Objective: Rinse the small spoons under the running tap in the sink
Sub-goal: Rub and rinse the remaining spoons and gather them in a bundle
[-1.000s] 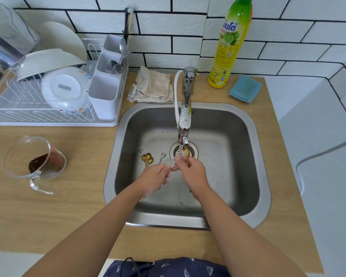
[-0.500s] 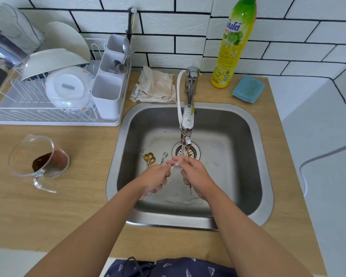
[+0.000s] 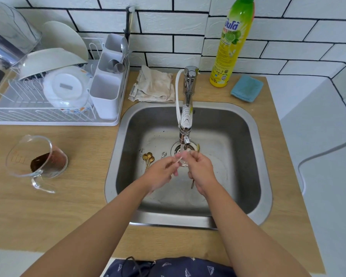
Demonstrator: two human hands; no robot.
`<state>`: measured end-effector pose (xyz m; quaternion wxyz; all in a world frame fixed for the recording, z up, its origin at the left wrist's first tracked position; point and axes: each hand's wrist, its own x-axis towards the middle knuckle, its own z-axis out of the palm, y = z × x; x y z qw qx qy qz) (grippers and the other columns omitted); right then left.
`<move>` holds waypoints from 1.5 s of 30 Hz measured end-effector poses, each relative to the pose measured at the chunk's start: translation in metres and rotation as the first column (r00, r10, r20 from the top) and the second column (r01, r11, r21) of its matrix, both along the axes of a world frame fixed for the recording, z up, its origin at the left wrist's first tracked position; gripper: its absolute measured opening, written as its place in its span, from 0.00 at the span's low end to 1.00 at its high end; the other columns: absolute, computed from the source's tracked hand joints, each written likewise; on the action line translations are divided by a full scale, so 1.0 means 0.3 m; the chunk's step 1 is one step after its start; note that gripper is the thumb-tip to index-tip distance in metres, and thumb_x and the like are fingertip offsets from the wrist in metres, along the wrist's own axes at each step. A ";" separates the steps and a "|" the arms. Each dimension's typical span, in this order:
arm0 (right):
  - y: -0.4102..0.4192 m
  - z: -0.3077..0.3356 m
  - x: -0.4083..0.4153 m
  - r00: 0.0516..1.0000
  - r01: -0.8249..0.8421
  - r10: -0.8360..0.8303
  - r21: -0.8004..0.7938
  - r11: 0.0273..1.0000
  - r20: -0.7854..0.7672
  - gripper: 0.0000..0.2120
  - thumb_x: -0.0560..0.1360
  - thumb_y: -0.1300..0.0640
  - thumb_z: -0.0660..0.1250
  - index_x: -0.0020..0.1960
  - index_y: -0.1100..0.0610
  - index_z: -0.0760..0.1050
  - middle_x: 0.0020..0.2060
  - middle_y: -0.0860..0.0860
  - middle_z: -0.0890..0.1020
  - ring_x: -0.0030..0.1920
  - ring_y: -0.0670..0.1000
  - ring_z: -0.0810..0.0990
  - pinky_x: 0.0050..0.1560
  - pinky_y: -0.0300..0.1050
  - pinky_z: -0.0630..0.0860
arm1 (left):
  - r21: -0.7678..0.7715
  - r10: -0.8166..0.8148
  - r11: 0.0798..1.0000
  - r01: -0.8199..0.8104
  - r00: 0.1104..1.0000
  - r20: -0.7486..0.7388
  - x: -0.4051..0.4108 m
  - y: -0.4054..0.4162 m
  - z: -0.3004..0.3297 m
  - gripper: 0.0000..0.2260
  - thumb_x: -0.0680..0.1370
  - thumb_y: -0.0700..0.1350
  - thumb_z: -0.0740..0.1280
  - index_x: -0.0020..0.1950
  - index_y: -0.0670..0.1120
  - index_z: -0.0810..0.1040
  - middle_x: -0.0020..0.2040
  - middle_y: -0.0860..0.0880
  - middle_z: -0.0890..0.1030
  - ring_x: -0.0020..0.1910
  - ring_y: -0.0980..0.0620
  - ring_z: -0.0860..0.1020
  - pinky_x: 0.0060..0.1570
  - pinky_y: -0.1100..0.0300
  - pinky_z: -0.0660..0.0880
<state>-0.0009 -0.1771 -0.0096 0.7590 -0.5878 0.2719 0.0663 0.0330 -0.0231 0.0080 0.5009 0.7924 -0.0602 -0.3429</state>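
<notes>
Both my hands are over the steel sink (image 3: pixel 254 188), under the tap (image 3: pixel 186 124), whose water runs onto them. My left hand (image 3: pixel 164 172) pinches a thin pale spoon (image 3: pixel 179 159) by its handle. My right hand (image 3: pixel 200 170) grips other small spoons: a gold bowl (image 3: pixel 198 147) sticks out above the fingers and a handle end (image 3: pixel 192 184) below the palm. Its fingertips rub the pale spoon's tip in the stream. Several gold spoons (image 3: pixel 148 157) and a silver one (image 3: pixel 163 154) lie on the sink floor left of the drain (image 3: pixel 177 149).
A dish rack (image 3: pixel 54 114) with bowls, plates and a cutlery holder stands at the left. A glass measuring cup (image 3: pixel 36 162) with brown powder lies on the wooden counter. Behind the sink are a cloth (image 3: pixel 154 86), a dish-soap bottle (image 3: pixel 232 43) and a blue sponge (image 3: pixel 247 87).
My hands stay under the tap and shift slightly as the right fingers rub the pale spoon. The spoons on the sink floor have not moved.
</notes>
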 end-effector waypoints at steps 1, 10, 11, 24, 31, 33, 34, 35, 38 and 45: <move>-0.017 0.008 0.008 0.998 0.059 -0.059 -0.012 0.998 -0.010 0.11 0.80 0.48 0.70 0.43 0.49 0.87 0.46 0.50 0.89 0.25 0.44 0.61 0.23 0.37 0.61 | -0.003 -0.001 1.000 0.001 0.999 0.055 0.004 -0.021 -0.002 0.09 0.83 0.51 0.62 0.51 0.50 0.80 0.40 0.54 0.81 0.31 0.59 0.73 0.33 0.66 0.72; -0.260 0.077 0.051 0.928 0.372 -0.371 -0.032 0.928 0.037 0.12 0.82 0.51 0.68 0.44 0.56 0.83 0.47 0.51 0.89 0.21 0.43 0.56 0.21 0.36 0.58 | -0.075 -0.033 0.997 0.034 0.999 0.014 0.045 -0.070 -0.026 0.11 0.83 0.49 0.64 0.48 0.45 0.83 0.34 0.54 0.81 0.32 0.57 0.76 0.35 0.69 0.72; -0.247 0.078 0.048 0.934 0.356 -0.355 -0.037 0.934 0.037 0.12 0.82 0.51 0.68 0.43 0.55 0.84 0.46 0.52 0.89 0.21 0.43 0.56 0.21 0.37 0.58 | -0.064 -0.045 0.997 0.047 0.999 0.028 0.047 -0.086 -0.015 0.11 0.83 0.49 0.63 0.47 0.46 0.83 0.35 0.54 0.82 0.33 0.57 0.78 0.35 0.69 0.72; -0.226 0.077 0.052 0.923 0.385 -0.385 0.045 0.922 -0.007 0.08 0.80 0.54 0.71 0.43 0.55 0.83 0.49 0.56 0.88 0.21 0.43 0.55 0.21 0.37 0.57 | 0.005 0.028 1.000 -0.028 0.999 -0.028 0.050 -0.044 -0.040 0.14 0.82 0.55 0.61 0.43 0.50 0.80 0.32 0.54 0.72 0.32 0.55 0.68 0.35 0.59 0.67; -0.285 0.101 0.035 0.886 0.456 -0.458 0.039 0.889 0.073 0.05 0.77 0.53 0.75 0.48 0.53 0.81 0.43 0.50 0.89 0.21 0.42 0.61 0.22 0.36 0.61 | -0.045 0.149 0.987 -0.156 0.979 -0.139 0.082 -0.176 0.030 0.16 0.80 0.60 0.61 0.42 0.50 0.77 0.36 0.55 0.74 0.35 0.56 0.69 0.38 0.60 0.67; -0.288 0.104 0.034 0.867 0.495 -0.494 0.006 0.869 0.063 0.07 0.76 0.52 0.76 0.45 0.54 0.81 0.42 0.50 0.89 0.21 0.42 0.63 0.22 0.36 0.60 | -0.064 0.081 0.995 -0.081 0.997 -0.009 0.071 -0.172 0.026 0.14 0.82 0.58 0.59 0.44 0.54 0.79 0.41 0.52 0.78 0.41 0.55 0.73 0.41 0.59 0.69; -0.278 0.102 0.034 0.863 0.503 -0.502 -0.003 0.865 0.056 0.07 0.76 0.52 0.76 0.44 0.54 0.81 0.42 0.50 0.89 0.20 0.42 0.62 0.22 0.36 0.60 | -0.060 0.059 0.997 -0.056 0.997 0.048 0.066 -0.165 0.020 0.13 0.83 0.56 0.59 0.45 0.55 0.79 0.42 0.51 0.79 0.41 0.55 0.74 0.41 0.59 0.69; -0.259 0.098 0.036 0.865 0.500 -0.499 -0.006 0.866 0.045 0.07 0.76 0.53 0.76 0.42 0.54 0.81 0.42 0.50 0.89 0.20 0.42 0.60 0.22 0.37 0.59 | -0.045 0.050 0.998 -0.046 0.995 0.092 0.061 -0.155 0.011 0.12 0.83 0.54 0.59 0.46 0.55 0.80 0.41 0.52 0.78 0.41 0.55 0.73 0.41 0.59 0.68; -0.170 0.072 0.037 0.893 0.450 -0.450 0.025 0.893 -0.018 0.09 0.77 0.55 0.75 0.38 0.54 0.82 0.36 0.46 0.86 0.19 0.41 0.57 0.21 0.36 0.55 | 0.020 0.046 0.999 -0.049 0.991 0.122 0.038 -0.102 -0.014 0.12 0.84 0.52 0.58 0.49 0.51 0.79 0.37 0.53 0.74 0.38 0.54 0.71 0.38 0.59 0.66; 0.076 0.009 -0.042 0.982 0.124 -0.115 0.051 0.991 -0.150 0.08 0.72 0.58 0.80 0.49 0.58 0.86 0.33 0.45 0.84 0.20 0.39 0.69 0.20 0.32 0.63 | 0.099 0.011 0.995 -0.007 0.999 -0.040 -0.040 0.053 -0.018 0.16 0.84 0.56 0.54 0.45 0.49 0.73 0.38 0.52 0.73 0.37 0.53 0.69 0.40 0.55 0.67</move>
